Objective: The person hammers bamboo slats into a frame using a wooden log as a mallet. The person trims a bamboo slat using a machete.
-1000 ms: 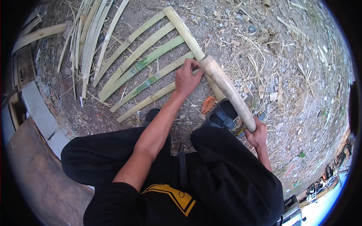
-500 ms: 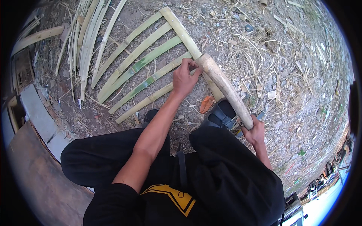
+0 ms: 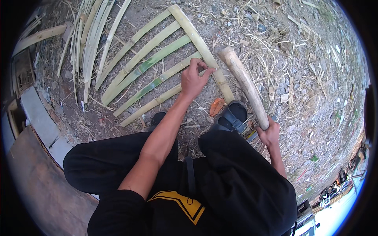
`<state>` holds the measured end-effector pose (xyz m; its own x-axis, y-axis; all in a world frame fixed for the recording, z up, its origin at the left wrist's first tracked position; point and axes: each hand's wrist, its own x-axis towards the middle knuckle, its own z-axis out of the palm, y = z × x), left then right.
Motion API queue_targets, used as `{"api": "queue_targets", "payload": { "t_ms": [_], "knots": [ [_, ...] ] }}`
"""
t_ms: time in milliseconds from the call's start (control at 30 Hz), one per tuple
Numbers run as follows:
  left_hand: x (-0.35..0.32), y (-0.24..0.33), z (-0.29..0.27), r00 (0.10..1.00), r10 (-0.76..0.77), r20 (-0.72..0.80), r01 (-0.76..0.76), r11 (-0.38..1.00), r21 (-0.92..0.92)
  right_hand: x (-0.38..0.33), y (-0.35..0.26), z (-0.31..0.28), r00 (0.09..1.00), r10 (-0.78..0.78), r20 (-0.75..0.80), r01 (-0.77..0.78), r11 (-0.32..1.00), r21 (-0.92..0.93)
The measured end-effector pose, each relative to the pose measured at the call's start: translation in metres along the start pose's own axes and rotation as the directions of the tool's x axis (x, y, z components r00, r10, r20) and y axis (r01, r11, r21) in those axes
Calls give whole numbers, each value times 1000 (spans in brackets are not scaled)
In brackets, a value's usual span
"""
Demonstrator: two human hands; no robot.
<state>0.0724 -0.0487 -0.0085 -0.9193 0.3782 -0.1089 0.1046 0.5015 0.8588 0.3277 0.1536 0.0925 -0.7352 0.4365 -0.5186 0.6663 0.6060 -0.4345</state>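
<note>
- The wooden club [image 3: 246, 84] has swung to the right: its far end, which overlapped the crossbar [image 3: 204, 51] half a second ago, now shows apart from it.
- Largest is one fan-like frame: five slats [image 3: 147, 65] run leftward from the single crossbar, on the littered ground [image 3: 315, 129].
- Loose strips [image 3: 92, 43], several and too overlapped to count, lie beyond the slats at upper left.
- Just one club; the right hand [image 3: 269, 133] is wrapped around its near end, forearm coming up from lower right.
- The left hand [image 3: 193, 80], its forearm angled up and rightward, bends thumb and fingers together beside the crossbar at the nearest slat; I cannot tell what it pinches.
- Two dark shoes [image 3: 232, 118], the right one at the crossbar's near end.
- One orange scrap [image 3: 217, 107] lies near that shoe.
</note>
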Motion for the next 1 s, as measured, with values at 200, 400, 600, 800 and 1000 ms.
{"api": "queue_targets", "payload": {
  "t_ms": [200, 400, 600, 800, 1000],
  "knots": [
    [-4, -7, 2, 1000, 12, 0, -12, 1000, -19, 2, 7, -7, 999, -28, 37, 29, 999, -44],
    [-8, -11, 3, 996, 84, -9, -84, 996, -1, 8, -13, -21, 981, -166, -104, 182, 968, 173],
    [-2, -2, -1, 997, -72, 36, 71, 997, 24, 10, 3, -12, 981, -19, -191, 25, 999, 29],
    [-2, 3, -4, 999, 40, 15, -41, 999, 34, 8, 4, -9, 986, -144, -80, 155, 975, 161],
    [4, -10, 7, 998, 70, -9, -70, 997, -19, 17, -3, -14, 980, -94, -177, 115, 987, 111]
  ]
}}
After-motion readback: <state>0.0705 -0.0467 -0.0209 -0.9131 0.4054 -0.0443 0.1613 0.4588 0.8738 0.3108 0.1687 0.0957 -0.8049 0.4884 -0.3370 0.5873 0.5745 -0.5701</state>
